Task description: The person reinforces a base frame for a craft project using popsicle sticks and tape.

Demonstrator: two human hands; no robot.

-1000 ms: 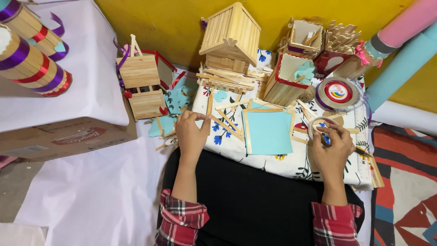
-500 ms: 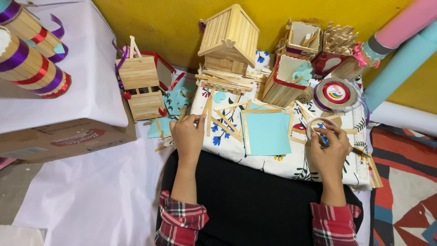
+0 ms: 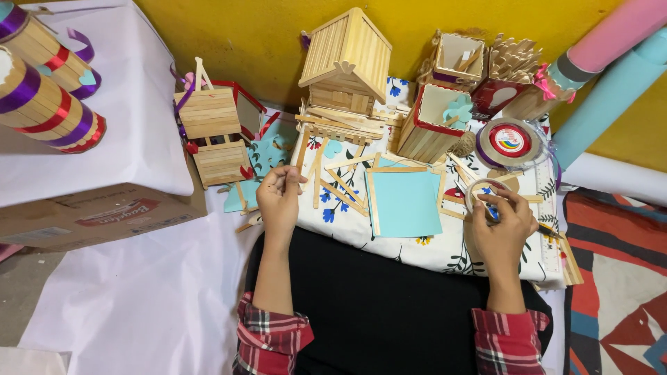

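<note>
**Two hands busy with sticks and tape**

The left hand (image 3: 279,198) has its fingers curled in, with the tips pinched close at the top. They seem to hold a thin stick (image 3: 300,149) that pokes up past the fingertips, but the pinch is small and I cannot be sure. A stick like this looks light and stiff. It would likely snap if bent hard, so I think it is best held near one end, flat between thumb and finger.

The right hand (image 3: 501,226) is bent over a tape roll (image 3: 484,191). Its fingers are closed around something small and blue (image 3: 492,212) at the near edge of the roll. I cannot tell what the blue thing is. The roll looks light and round, and would be easy to hold by its rim. Tape is sticky, so the loose end may cling to fingers.

Between the two hands lies a blue paper square (image 3: 405,201) with sticks along its sides. It looks thin and floppy. More loose sticks (image 3: 340,191) lie just right of the left fingers, on a flowered cloth (image 3: 445,253).

Past the fingers, farther from the person, stands a stick house (image 3: 345,59). Beside it is a stick box with a red rim (image 3: 431,125). Just past the right fingers sits a bigger tape roll with a red middle (image 3: 511,141). Left of the left fingers is a little stick crate (image 3: 212,132), beside a cardboard box (image 3: 104,208) with a white sheet on top.
</note>
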